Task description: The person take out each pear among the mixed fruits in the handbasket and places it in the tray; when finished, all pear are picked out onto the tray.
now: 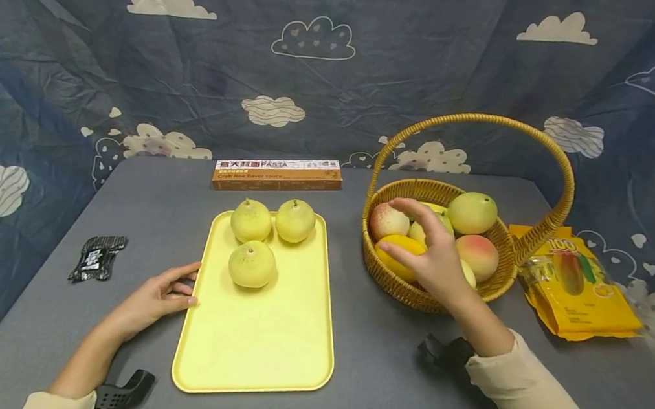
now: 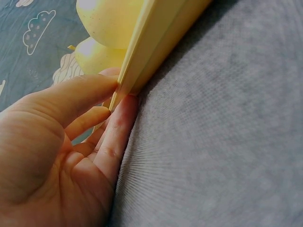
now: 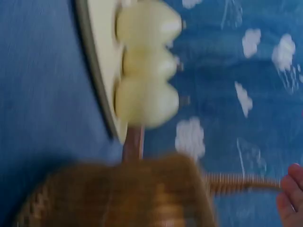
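Left grip (image 1: pixel 148 302) pinches the smooth, rounded-corner tray (image 1: pixel 259 345) — right grip (image 1: pixel 441 261), wide and empty, hovers over the woven basket (image 1: pixel 395 289)

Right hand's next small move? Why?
Probably lower the right hand toward the green fruit showing behind it in the basket: in the head view that hand looks spread and empty, while the left hand grips the tray, which bears three green fruits and has bare space.
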A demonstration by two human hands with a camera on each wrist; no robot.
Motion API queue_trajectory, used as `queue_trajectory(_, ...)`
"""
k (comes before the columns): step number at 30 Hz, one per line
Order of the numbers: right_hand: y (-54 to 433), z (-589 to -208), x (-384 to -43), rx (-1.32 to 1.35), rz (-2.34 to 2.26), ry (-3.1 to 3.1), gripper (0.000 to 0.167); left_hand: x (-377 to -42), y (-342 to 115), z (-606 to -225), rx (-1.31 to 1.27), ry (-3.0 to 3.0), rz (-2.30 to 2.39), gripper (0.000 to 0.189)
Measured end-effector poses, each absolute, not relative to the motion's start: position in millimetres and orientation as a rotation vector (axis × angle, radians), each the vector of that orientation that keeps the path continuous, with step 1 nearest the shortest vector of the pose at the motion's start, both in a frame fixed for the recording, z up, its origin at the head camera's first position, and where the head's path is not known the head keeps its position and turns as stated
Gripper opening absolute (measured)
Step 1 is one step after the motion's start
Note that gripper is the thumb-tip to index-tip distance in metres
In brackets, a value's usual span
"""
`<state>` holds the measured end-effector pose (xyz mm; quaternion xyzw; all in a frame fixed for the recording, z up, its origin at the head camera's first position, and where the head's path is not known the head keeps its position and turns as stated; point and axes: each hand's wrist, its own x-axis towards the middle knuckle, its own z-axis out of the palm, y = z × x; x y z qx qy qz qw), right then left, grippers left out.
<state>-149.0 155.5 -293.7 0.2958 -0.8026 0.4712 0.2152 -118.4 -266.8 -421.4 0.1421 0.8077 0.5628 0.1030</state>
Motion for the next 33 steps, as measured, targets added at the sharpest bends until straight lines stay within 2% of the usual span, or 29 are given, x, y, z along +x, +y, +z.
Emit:
queue_trajectory(7, 196, -303, -170, 0.510, 1.211, -2.194, 0.059, -119, -267, -421, 0.417, 2.377, 1.665, 0.064)
queue_trajectory(16, 250, -339, -207, 0.315, 1.144, -2.172, 0.064, -120, -267, -422, 0.419, 2.377, 1.662, 0.064)
queue_trajectory(24, 274, -350, -213, 0.204, 1.121, -2.237, 0.066, -119, -267, -421, 0.396, 2.390, 1.655, 0.064)
queue_trajectory(33, 286, -349, -220, 0.091, 1.188, -2.437, 0.075, -119, -267, -421, 0.382, 2.400, 1.646, 0.063)
